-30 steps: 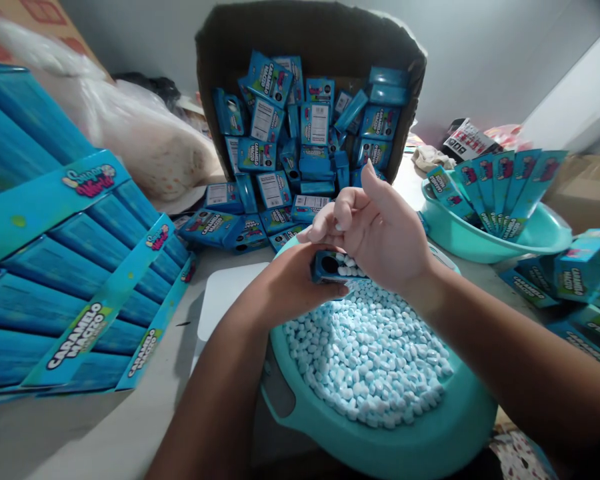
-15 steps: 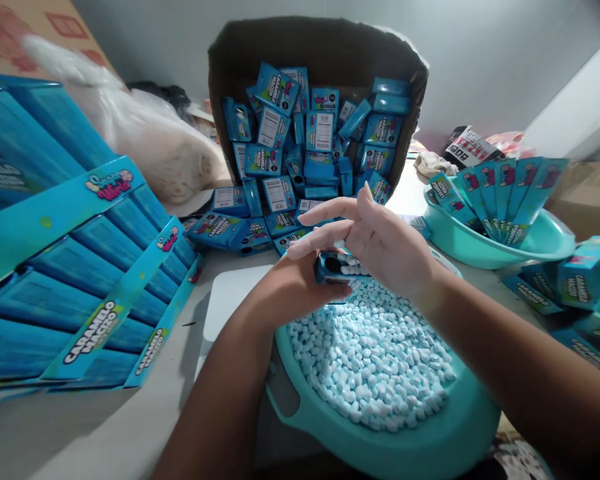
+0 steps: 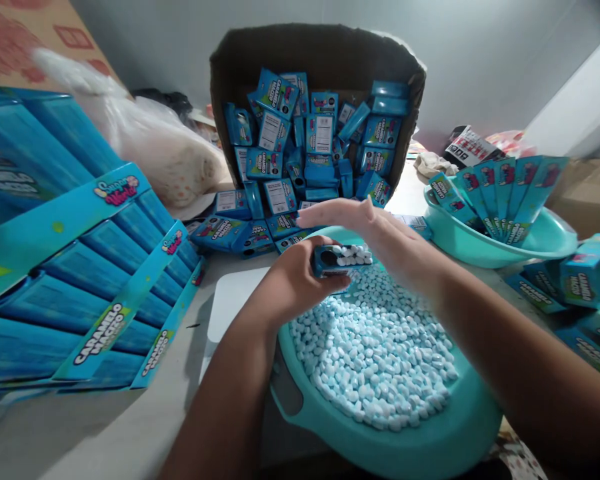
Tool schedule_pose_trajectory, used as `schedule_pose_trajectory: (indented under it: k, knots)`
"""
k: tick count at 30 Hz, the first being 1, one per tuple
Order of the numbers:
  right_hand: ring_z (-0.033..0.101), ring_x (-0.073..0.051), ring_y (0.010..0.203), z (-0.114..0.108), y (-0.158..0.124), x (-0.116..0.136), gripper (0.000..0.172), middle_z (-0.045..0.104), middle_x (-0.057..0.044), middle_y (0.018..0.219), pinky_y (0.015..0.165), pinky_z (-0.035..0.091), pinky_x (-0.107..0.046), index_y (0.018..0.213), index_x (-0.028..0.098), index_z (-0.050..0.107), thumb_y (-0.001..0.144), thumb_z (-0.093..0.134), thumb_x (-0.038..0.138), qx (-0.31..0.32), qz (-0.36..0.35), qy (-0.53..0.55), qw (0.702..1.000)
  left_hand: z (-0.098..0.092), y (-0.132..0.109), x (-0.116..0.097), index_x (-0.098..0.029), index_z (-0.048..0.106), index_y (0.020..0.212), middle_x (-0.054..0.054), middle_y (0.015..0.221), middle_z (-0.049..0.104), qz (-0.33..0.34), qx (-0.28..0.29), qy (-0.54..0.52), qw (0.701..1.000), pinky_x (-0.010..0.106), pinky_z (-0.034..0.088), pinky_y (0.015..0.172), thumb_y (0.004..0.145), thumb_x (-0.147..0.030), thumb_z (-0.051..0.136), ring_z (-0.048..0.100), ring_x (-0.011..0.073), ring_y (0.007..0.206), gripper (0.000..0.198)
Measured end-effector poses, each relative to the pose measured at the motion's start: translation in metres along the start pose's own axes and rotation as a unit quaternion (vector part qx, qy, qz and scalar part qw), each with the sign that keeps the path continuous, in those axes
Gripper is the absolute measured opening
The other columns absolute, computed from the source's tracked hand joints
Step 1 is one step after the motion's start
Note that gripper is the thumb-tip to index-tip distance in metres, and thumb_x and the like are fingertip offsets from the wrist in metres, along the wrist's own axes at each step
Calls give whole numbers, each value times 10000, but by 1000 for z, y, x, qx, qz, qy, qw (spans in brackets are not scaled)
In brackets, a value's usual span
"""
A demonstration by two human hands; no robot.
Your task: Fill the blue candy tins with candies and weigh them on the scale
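Note:
My left hand grips a small blue candy box, open on top and heaped with pale blue and white candies. It is held over the far rim of a teal basin full of the same candies. My right hand hovers just above the box with its fingers stretched flat toward the left, holding nothing.
A brown carton tipped on its side spills several small blue boxes behind the hands. Blue display trays stack at left. A second teal basin with flat box blanks sits at right, more blue boxes beside it. A white plastic bag lies behind.
My right hand has opened from curled fingers to a flat palm and slid over the top of the box. The box stays in my left hand.

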State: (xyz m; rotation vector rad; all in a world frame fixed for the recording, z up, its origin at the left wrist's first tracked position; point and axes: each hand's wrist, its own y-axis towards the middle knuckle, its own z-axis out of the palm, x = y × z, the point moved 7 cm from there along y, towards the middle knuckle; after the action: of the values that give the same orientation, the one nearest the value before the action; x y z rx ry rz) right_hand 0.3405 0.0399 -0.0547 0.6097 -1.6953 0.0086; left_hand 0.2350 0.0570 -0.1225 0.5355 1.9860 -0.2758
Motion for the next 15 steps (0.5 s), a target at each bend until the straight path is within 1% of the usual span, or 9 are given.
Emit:
schedule_pose_trajectory:
  k: [2, 4, 6, 8, 9, 13, 15]
  knots:
    - [622, -212, 1052, -20, -2, 4, 381, 715, -49, 1062, 903, 484, -336, 994, 241, 760, 937, 591, 578, -61, -18, -123, 990, -1, 1, 2, -189, 609, 1198, 45, 989, 760, 0, -23, -45, 999, 351, 589, 778, 746, -369, 799, 728, 229, 888, 522]
    - [602, -178, 859, -38, -4, 6, 311, 701, -47, 900, 779, 462, -317, 888, 203, 755, 936, 624, 480, -118, -11, -251, 961, -4, 2, 3, -195, 628, 1172, 37, 989, 755, 9, -58, -76, 995, 317, 579, 760, 745, -349, 803, 726, 214, 882, 487]
    - [552, -144, 716, -49, -5, 3, 271, 670, -35, 783, 670, 415, -304, 829, 175, 743, 919, 637, 408, -137, 19, -343, 929, -8, 2, 5, -197, 649, 1145, 37, 989, 752, 16, -96, -90, 991, 301, 568, 758, 739, -333, 811, 725, 211, 892, 458]
    - [530, -125, 656, -50, -4, -2, 235, 656, -25, 740, 611, 376, -295, 824, 163, 743, 897, 637, 359, -115, 47, -391, 912, -10, 3, 7, -199, 663, 1126, 38, 985, 753, 18, -120, -94, 988, 296, 561, 765, 724, -318, 824, 725, 213, 902, 449]
    - [527, -121, 643, -48, -3, -4, 225, 653, -22, 732, 595, 365, -292, 823, 162, 745, 891, 630, 343, -100, 56, -405, 907, -10, 3, 8, -202, 667, 1122, 38, 987, 754, 18, -124, -93, 988, 297, 559, 770, 719, -314, 829, 724, 215, 910, 448]
    - [513, -115, 632, -37, -1, -8, 208, 644, -18, 720, 576, 341, -294, 787, 165, 749, 880, 620, 298, -58, 62, -451, 888, -7, 3, 8, -221, 675, 1115, 30, 1007, 755, 18, -112, -59, 992, 307, 548, 766, 731, -302, 813, 721, 219, 921, 416]
    - [509, -113, 633, -32, -1, -9, 192, 646, -17, 723, 576, 338, -295, 775, 166, 751, 873, 631, 280, -45, 56, -462, 884, -6, 3, 7, -229, 674, 1122, 26, 1012, 753, 17, -104, -40, 994, 312, 541, 749, 736, -300, 803, 719, 218, 906, 413]
